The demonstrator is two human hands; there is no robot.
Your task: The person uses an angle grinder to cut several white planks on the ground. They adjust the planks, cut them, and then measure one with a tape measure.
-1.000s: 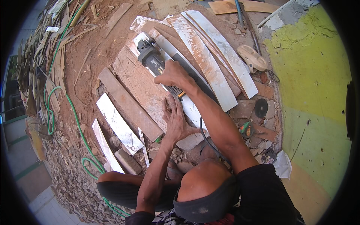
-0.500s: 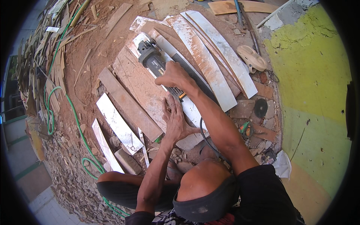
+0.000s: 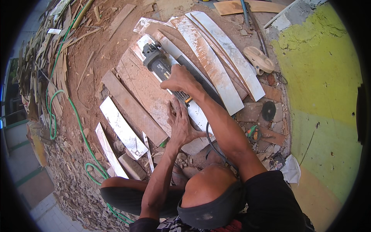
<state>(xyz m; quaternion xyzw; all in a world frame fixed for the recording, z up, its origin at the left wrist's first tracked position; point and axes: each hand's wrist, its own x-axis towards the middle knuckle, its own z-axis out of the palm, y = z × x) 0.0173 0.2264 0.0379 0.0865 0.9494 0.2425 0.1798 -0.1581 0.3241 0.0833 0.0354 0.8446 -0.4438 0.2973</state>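
Note:
My right hand [image 3: 181, 82] is wrapped round the dark grey body of an angle grinder [image 3: 159, 66], whose head points up and to the left. Beneath the grinder runs a long white tile strip [image 3: 198, 116], lying on a dusty brown board [image 3: 148, 99]. With fingers stretched and thumb out to the side, my left hand [image 3: 181, 125] rests at the strip's near left edge, just below the grinder's rear end. A black cord [image 3: 211, 144] runs below my right forearm. The grinder's disc cannot be made out clearly.
More white tile strips [image 3: 123, 127] lie at the left, and several long ones [image 3: 232, 58] at the right. A beige clog [image 3: 259, 60], a black disc [image 3: 268, 111] and a green tool [image 3: 253, 133] sit near the yellow-green wall [image 3: 320, 77]. A green hose [image 3: 79, 125] winds over rubble.
Hardly anything differs. The grinder's head has tilted very slightly in my right hand, while my left hand stays in place.

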